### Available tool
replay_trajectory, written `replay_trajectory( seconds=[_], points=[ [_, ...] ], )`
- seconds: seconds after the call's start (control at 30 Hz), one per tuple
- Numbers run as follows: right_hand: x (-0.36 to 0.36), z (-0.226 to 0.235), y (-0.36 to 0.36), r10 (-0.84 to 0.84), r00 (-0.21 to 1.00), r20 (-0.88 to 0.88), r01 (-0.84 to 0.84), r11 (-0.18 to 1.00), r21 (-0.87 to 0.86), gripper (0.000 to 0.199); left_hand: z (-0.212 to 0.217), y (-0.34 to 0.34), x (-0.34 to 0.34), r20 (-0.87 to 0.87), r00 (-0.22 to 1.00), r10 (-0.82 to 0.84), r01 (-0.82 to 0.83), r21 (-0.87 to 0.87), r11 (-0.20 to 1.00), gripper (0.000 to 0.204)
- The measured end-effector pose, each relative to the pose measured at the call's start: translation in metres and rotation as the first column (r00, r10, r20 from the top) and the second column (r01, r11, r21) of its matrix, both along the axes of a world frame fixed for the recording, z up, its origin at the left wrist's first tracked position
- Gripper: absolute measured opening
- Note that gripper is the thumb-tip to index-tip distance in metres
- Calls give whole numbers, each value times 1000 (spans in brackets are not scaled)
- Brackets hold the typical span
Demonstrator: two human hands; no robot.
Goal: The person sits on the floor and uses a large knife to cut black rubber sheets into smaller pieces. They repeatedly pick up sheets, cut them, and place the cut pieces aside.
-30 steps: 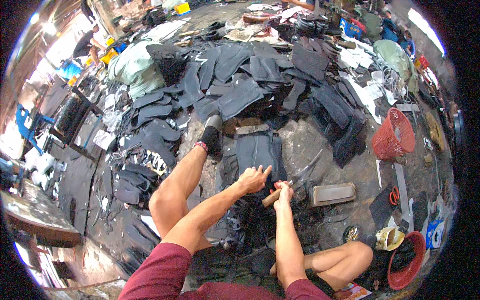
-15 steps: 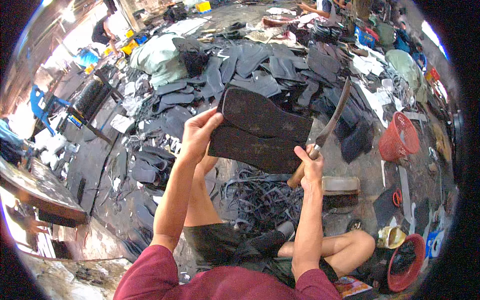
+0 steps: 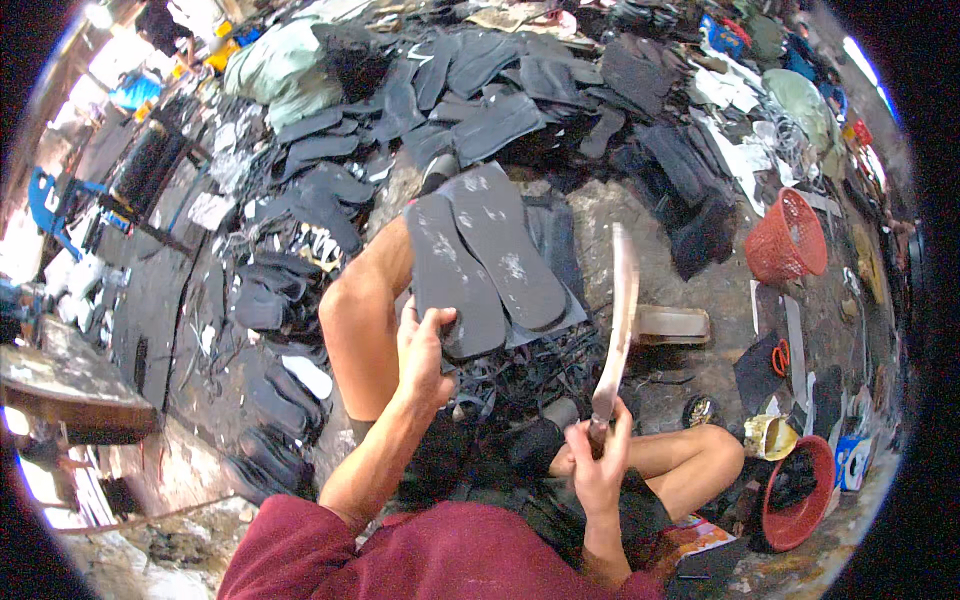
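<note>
My left hand (image 3: 422, 355) grips a dark grey sheet of shoe soles (image 3: 468, 270) by its near left corner, thumb on top. Two sole shapes lie side by side on it, with pale marks on their faces and a lighter margin around the right one. The sheet is tilted beside my raised left knee; whether it rests on anything is hidden. My right hand (image 3: 598, 465) is closed around the handle of a long curved knife (image 3: 620, 325), blade pointing up and away, apart from the sheet. A heap of thin black offcuts (image 3: 520, 385) lies beneath the sheet.
Many dark sole sheets (image 3: 490, 125) are piled ahead, with stacked soles (image 3: 275, 295) on the left. A pale-topped block (image 3: 672, 323) sits beyond my right knee. Further right are a red basket (image 3: 787, 240), orange-handled scissors (image 3: 780, 357), a tin (image 3: 768, 437) and a red basin (image 3: 800, 505).
The sheet has been lowered and turned, now showing its grey marked face. My right hand has let go of the sheet's edge and drawn back toward me with the knife.
</note>
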State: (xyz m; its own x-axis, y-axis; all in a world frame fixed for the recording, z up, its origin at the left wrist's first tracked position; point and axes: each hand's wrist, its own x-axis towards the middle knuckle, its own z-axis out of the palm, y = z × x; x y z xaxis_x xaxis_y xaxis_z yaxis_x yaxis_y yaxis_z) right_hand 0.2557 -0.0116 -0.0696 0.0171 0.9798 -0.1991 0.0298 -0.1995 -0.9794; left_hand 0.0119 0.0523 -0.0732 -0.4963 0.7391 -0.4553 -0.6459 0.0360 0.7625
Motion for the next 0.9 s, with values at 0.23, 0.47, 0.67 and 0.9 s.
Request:
replay_trajectory(
  seconds=[0.23,0.47,0.67,0.9],
  points=[
    [34,-23,-44,289,879,379,-371,914,162,36,11,-11,-5,-78,993,89,-89,6,996,64],
    [27,-34,-51,292,818,497,-440,872,213,33,26,-22,5,-149,982,118,-132,-86,988,54],
    [-9,-50,-38,214,803,556,-432,852,295,37,29,-28,6,-107,991,86,-94,-75,993,57],
    [-48,-48,13,310,792,527,-498,827,261,43,22,-41,3,-119,992,33,-43,-83,996,66]
  ],
)
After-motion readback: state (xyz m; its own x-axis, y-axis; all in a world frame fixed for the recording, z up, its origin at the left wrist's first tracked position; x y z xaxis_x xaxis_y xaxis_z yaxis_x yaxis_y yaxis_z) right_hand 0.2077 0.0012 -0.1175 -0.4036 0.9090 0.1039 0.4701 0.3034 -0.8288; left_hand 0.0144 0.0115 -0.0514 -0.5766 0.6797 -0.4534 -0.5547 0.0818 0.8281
